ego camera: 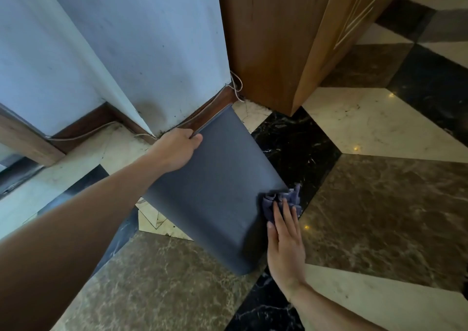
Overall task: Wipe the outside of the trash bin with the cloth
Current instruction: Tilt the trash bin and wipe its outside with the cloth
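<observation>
A dark grey trash bin is tipped over towards me, its broad side facing up. My left hand grips the bin's far rim near the wall, thumb on the outside. My right hand lies flat with fingers together on a crumpled purple-blue cloth, pressing it against the bin's right side edge. The inside of the bin is hidden.
A pale wall corner with brown skirting and a thin white cable stands right behind the bin. A wooden cabinet rises at the back right. The marble floor in black, brown and cream tiles spreads to the right.
</observation>
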Demonstrator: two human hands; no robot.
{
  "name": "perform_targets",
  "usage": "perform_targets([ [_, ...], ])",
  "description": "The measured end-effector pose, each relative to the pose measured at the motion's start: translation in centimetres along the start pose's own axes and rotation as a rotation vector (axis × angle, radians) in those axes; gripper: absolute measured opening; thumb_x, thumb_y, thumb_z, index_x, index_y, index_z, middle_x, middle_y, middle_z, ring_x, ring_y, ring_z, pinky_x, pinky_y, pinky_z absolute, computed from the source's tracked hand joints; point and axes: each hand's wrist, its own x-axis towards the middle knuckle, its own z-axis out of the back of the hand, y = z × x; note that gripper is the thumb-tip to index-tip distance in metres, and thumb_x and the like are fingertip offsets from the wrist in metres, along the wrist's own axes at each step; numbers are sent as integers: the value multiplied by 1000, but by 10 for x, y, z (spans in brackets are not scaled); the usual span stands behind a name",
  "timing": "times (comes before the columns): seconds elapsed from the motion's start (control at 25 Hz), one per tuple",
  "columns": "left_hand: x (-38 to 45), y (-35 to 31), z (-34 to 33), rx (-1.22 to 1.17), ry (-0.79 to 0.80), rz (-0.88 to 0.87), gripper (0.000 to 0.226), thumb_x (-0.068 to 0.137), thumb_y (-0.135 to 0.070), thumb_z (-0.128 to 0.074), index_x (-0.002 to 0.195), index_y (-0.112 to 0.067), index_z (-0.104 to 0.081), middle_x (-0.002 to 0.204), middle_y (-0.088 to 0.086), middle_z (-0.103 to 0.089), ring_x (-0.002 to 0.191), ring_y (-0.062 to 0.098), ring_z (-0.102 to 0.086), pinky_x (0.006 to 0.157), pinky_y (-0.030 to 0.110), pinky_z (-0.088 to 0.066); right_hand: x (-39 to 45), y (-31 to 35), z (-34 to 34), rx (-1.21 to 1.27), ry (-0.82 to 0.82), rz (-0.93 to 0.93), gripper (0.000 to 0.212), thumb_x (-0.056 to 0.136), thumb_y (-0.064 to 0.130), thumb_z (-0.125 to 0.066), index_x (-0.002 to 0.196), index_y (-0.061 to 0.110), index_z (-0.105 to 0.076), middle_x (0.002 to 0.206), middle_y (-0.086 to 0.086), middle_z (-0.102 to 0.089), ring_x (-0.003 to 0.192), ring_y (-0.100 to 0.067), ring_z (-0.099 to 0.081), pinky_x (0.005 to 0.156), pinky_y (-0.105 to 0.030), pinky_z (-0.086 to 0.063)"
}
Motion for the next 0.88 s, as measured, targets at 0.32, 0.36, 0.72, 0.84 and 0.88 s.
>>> perform_targets([
  [0.32,-23,-19,-4,8,-23,-67,57,100,-50,-22,98,-15,-66,113,15,-65,112,34,-58,95,39,-40,56,131,-16,-13,7,422,46,104,33,-33,149,24,-37,160,4,-30,151,-19,-17,122,-41,-17],
  [0.36,-26,-18,-7,34,-37,-84,55,100,-51,-20,87,-17,-63,106,14,-66,106,34,-59,93,41,-43,64,129,-14,-53,0,437,46,104,34,-33,149,25,-36,160,3,-31,150,-19,-19,121,-41,-19],
  [0.72,-25,-2,-16,141,-140,-90,50,102,-48,-18,65,-22,-41,67,1,-47,68,25,-51,71,39,-43,23,18,7,-77,-35,64,52,102,41,-26,152,25,-29,159,12,-18,150,-17,-19,120,-41,-23],
  [0.84,-24,-9,-18,196,-143,-141,50,101,-49,-16,66,-22,-39,67,1,-47,67,27,-50,69,39,-40,-13,62,-11,-86,43,450,44,104,37,-36,146,25,-42,160,8,-28,149,-21,-23,118,-41,-26],
  [0.88,-25,-9,-19,197,-146,-147,50,101,-49,-16,66,-22,-39,67,2,-48,66,27,-50,68,39,-39,-13,81,-17,-76,46,529,41,104,35,-39,143,25,-45,159,7,-32,148,-22,-25,118,-41,-26],
])
